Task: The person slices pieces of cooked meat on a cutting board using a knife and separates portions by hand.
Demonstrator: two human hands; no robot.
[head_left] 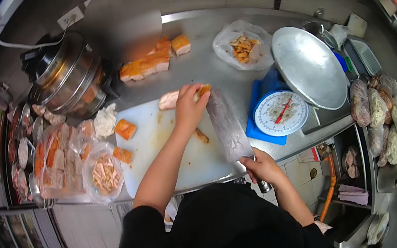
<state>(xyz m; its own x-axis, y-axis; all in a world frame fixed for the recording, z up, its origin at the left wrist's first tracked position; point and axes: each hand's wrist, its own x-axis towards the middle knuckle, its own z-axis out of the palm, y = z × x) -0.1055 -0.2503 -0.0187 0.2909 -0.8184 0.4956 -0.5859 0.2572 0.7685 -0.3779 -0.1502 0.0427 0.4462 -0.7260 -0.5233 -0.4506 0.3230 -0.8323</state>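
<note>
A wide cleaver (227,122) is in my right hand (264,168), its handle wrapped by my fingers and its blade pointing away over the board's right edge. My left hand (191,107) grips a piece of browned meat (202,91) at the upper right of the white cutting board (151,168), close beside the blade. A pale meat piece (169,100) lies just left of that hand. Below it is a thin brown strip (201,135). Two orange-skinned chunks, one upper (125,128) and one lower (122,155), sit along the board's left edge.
Roasted meat slabs (145,66) lie at the back. A bag of browned pieces (245,49) is beside a blue scale (280,112) with a metal pan (310,67). Bagged meat (54,159), a bowl of strips (105,175) and a steel pot (68,81) stand left.
</note>
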